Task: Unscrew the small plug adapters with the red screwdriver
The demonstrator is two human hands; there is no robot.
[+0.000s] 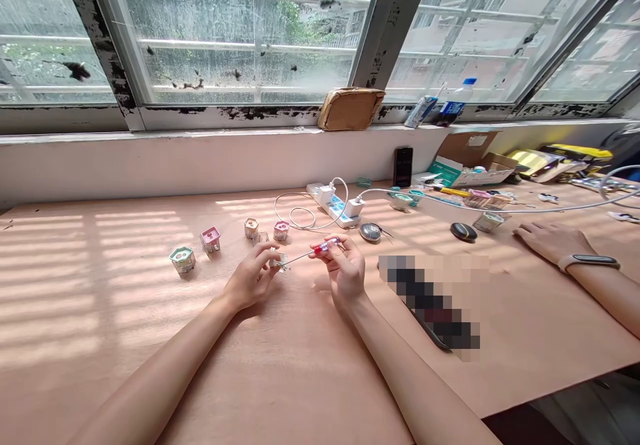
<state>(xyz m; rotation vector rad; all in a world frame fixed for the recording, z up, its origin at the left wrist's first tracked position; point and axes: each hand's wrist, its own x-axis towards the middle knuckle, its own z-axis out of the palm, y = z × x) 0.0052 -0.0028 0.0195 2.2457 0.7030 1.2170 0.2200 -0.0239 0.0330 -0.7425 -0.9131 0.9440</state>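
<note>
My right hand [345, 270] pinches a small red-handled screwdriver [325, 247], and its thin metal shaft points left. The shaft tip meets a small boxy part [279, 261] held in the fingers of my left hand [251, 275], and the fingers partly hide this part. Several similar small boxy parts with coloured tops stand on the wooden table to the left, such as a green-topped one [183, 259] and a pink-topped one [211, 239]. A clear one [260, 237] stands just beyond my left fingers.
A power strip [333, 205] with white chargers and cables lies beyond my hands, near an upright phone [403, 167]. To the right are a black mouse [464, 231], a pixelated flat object [433, 301], an open cardboard box [473, 168], and another person's hand [550, 243].
</note>
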